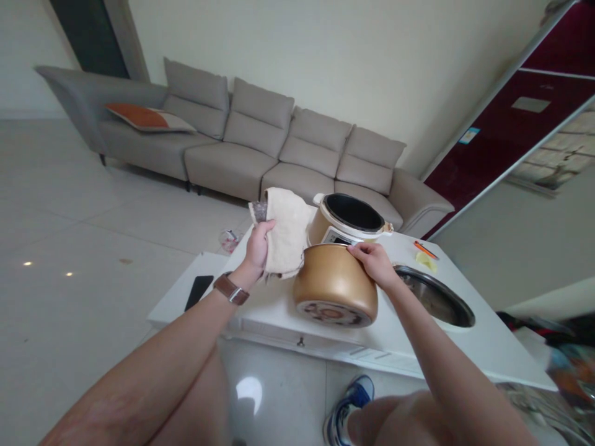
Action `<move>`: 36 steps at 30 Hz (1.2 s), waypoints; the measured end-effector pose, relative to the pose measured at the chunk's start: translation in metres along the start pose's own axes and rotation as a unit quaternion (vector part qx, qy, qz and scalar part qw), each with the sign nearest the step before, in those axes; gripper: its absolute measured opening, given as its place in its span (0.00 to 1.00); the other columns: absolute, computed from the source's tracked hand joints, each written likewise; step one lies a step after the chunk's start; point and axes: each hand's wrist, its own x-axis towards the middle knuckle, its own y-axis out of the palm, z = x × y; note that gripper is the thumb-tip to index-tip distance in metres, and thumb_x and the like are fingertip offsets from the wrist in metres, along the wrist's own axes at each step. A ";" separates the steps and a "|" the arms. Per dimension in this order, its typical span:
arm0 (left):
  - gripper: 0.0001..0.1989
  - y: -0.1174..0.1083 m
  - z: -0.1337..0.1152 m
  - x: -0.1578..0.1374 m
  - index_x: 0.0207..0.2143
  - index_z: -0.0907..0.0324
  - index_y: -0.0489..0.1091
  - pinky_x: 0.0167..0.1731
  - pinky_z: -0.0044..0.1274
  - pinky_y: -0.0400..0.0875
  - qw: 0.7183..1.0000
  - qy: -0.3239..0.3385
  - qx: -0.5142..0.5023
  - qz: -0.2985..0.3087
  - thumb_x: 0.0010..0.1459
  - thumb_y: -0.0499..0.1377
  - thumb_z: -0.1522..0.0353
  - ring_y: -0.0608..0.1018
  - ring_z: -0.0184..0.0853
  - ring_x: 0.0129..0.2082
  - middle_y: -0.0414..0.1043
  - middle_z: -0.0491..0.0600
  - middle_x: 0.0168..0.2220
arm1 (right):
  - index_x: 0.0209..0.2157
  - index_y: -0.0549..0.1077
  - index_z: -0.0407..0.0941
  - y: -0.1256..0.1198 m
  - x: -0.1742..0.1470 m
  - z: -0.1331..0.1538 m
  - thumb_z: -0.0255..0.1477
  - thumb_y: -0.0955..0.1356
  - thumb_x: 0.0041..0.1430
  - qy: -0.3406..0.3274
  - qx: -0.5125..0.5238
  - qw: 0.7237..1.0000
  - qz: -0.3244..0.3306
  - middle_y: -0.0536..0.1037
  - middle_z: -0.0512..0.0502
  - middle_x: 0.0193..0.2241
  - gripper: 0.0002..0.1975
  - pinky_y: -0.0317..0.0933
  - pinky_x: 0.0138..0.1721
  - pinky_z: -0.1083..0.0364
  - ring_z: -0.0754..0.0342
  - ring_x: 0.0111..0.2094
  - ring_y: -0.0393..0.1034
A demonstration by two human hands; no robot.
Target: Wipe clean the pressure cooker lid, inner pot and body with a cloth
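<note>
My left hand (258,248) grips a folded cream cloth (287,232), with a grey cloth edge showing behind it. In my right hand (372,261) is the rim of a gold inner pot (335,284), thumb and fingers closed on it. The pot is tilted, so its patterned underside faces me and its inside is hidden. The cloth hangs just left of the pot; whether they touch I cannot tell. Behind the pot stands the rice cooker body (320,228), lidless, with a dark interior. Its steel-rimmed lid (437,300) appears to lie on the table right of my right hand.
The white table (264,316) has a drawer front facing me. A black phone (199,291) lies at its left. An orange pen-like item (425,249) and a pale yellow scrap (426,261) lie at the right. A grey sofa (232,155) stands beyond.
</note>
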 end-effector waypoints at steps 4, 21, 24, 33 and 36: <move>0.20 0.008 0.014 -0.010 0.48 0.63 0.78 0.59 0.39 0.72 0.963 0.116 0.224 0.094 0.57 0.61 0.62 0.79 0.50 0.55 0.82 0.53 0.48 | 0.23 0.75 0.43 0.007 -0.003 -0.013 0.54 0.73 0.51 0.008 0.073 0.997 -0.037 0.71 0.50 0.20 0.26 0.50 0.25 0.55 0.56 0.23 0.59; 0.22 0.013 0.079 -0.021 0.57 0.61 0.74 0.66 0.39 0.65 0.903 0.103 0.365 0.200 0.65 0.59 0.60 0.75 0.47 0.61 0.76 0.55 0.59 | 0.18 0.67 0.45 -0.011 -0.015 -0.060 0.51 0.71 0.57 -0.009 0.090 0.984 -0.152 0.62 0.54 0.18 0.27 0.45 0.25 0.55 0.58 0.23 0.52; 0.21 0.006 0.090 -0.024 0.56 0.61 0.75 0.67 0.38 0.63 0.930 0.090 0.331 0.136 0.64 0.58 0.62 0.75 0.46 0.61 0.77 0.53 0.58 | 0.18 0.65 0.45 -0.015 -0.018 -0.068 0.52 0.71 0.55 -0.011 0.113 0.980 -0.163 0.61 0.54 0.18 0.27 0.44 0.25 0.54 0.58 0.23 0.51; 0.24 0.027 0.064 -0.056 0.56 0.61 0.75 0.65 0.41 0.66 0.832 0.226 0.435 0.260 0.64 0.59 0.57 0.75 0.48 0.62 0.79 0.57 0.55 | 0.19 0.67 0.45 -0.010 -0.025 -0.068 0.47 0.70 0.57 -0.026 0.115 0.978 -0.174 0.62 0.54 0.18 0.23 0.48 0.27 0.55 0.57 0.24 0.54; 0.26 0.034 0.054 -0.065 0.62 0.55 0.71 0.70 0.45 0.57 0.711 0.323 0.469 0.412 0.64 0.60 0.56 0.68 0.48 0.67 0.72 0.55 0.62 | 0.19 0.68 0.45 -0.007 -0.025 -0.073 0.42 0.70 0.54 -0.044 0.135 0.976 -0.167 0.65 0.53 0.19 0.18 0.54 0.30 0.55 0.55 0.27 0.59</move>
